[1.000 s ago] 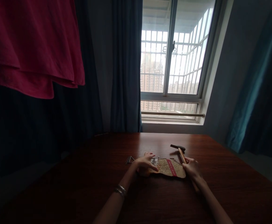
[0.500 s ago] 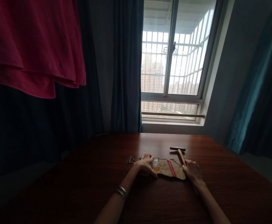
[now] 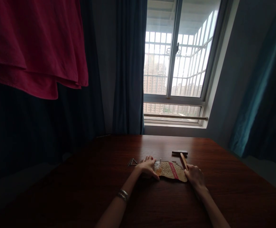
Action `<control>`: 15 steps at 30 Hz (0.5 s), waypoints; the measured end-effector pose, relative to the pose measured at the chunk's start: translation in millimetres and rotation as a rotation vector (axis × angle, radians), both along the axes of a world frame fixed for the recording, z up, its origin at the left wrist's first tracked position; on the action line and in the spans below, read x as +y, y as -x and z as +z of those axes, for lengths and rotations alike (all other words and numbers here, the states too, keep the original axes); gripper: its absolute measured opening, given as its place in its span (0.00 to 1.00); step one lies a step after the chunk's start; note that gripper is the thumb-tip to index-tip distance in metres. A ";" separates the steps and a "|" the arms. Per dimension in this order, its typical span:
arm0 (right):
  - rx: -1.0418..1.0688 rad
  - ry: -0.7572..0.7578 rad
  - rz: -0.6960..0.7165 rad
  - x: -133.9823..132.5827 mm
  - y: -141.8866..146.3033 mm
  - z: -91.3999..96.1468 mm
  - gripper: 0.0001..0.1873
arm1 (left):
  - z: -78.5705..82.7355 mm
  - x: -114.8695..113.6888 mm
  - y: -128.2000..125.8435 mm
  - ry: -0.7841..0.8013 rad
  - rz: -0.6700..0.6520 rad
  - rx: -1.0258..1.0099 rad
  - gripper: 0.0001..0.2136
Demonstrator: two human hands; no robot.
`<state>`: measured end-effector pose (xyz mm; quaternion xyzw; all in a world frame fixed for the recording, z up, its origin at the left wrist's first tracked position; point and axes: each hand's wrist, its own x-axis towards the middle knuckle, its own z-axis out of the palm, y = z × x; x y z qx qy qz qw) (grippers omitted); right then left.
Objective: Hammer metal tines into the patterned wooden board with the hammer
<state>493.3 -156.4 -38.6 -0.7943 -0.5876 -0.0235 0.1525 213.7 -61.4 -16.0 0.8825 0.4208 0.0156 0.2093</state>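
Observation:
My left hand (image 3: 148, 167) lies over the left end of a tan, flat board (image 3: 180, 174) with a wavy edge, dark dots and a pink-red band. Its fingers reach the far side and its thumb presses at the near edge. A thin nail (image 3: 161, 161) stands upright at the board, just right of those fingers. My right hand (image 3: 195, 176) is closed round the wooden handle of a hammer (image 3: 183, 159), beside the board's right end. The dark hammer head points away from me, low over or on the table; contact is unclear. Several loose nails (image 3: 132, 162) lie left of my left hand.
The brown wooden table (image 3: 119, 148) runs back to the wall below a barred window (image 3: 173, 69). Blue curtains (image 3: 129, 79) hang on both sides. A pink-red cloth (image 3: 35, 47) hangs at the upper left. A metal bracelet (image 3: 123, 195) circles my left wrist.
The hammer head has come down slightly, and the shadow gap beneath it has closed. My left hand stays on the board, and the nail still stands.

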 end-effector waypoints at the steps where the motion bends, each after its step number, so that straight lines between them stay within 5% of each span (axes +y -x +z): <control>1: -0.014 0.002 -0.005 0.0 0.0 -0.9 0.16 | 0.7 -0.7 0.1 -0.002 -0.001 -0.006 0.51; 15: -0.009 0.015 0.013 -3.6 1.8 -3.4 0.15 | -6.7 5.9 0.8 -0.005 0.002 0.005 0.54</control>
